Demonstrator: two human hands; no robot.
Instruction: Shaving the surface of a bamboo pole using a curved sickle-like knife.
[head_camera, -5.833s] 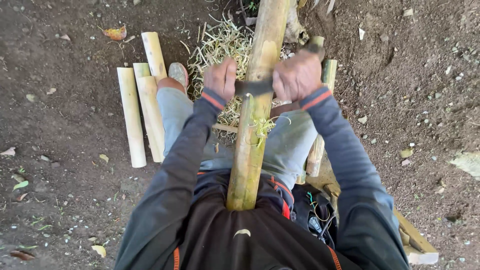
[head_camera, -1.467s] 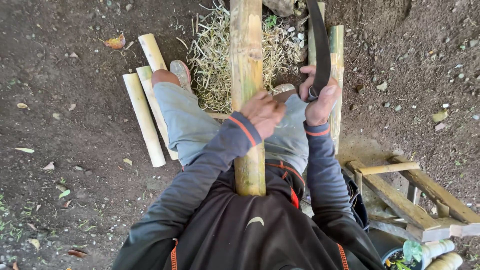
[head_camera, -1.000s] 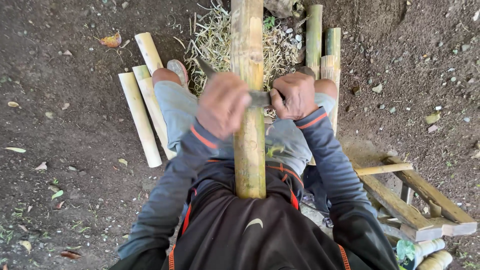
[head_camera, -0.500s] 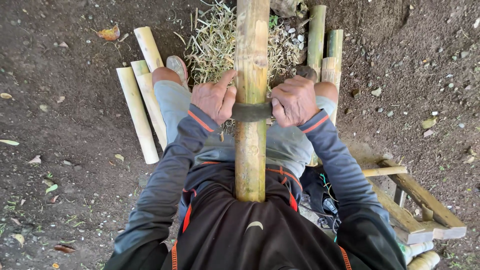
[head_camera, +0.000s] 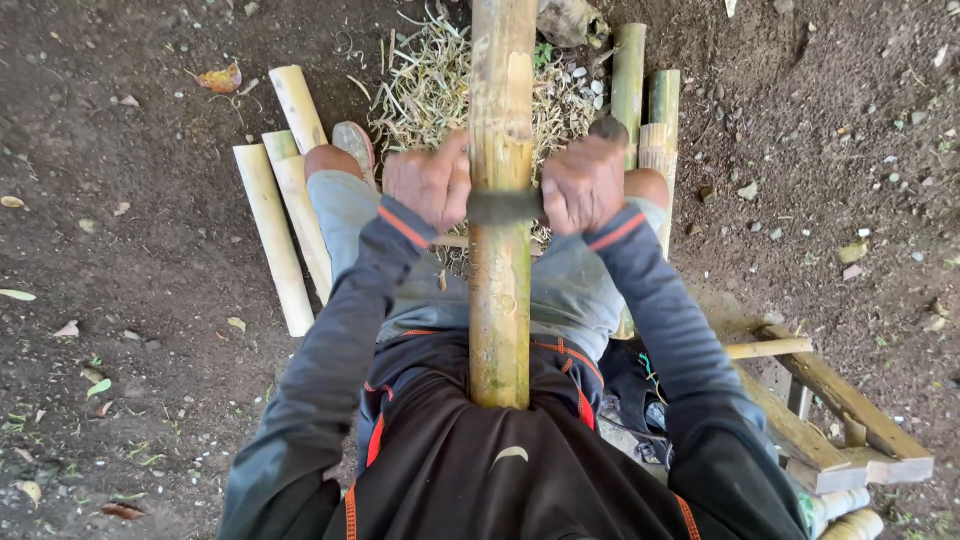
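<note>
Left hand (head_camera: 428, 185) and right hand (head_camera: 583, 183) are both closed on a dark blade (head_camera: 503, 207) laid across the upright bamboo pole (head_camera: 500, 250), which is braced against the body. Shavings (head_camera: 430, 85) lie ahead. Much green skin remains, so scraping looks incomplete.

Bamboo pole (head_camera: 500, 250): woody, matt yellow-green skin, mottled with brown stains and pale scraped patches. Blade (head_camera: 503, 207) across the pole: dark, dull metal. Cut bamboo lengths (head_camera: 275, 240) on the ground: pale, smooth, dry. Shavings (head_camera: 430, 85): fibrous, straw-like. Ground (head_camera: 130, 300): rough, bare, dark soil. Wooden frame (head_camera: 850, 410): rough, unpainted timber. Sleeves (head_camera: 660, 300): grey, matt knit cloth.
</note>
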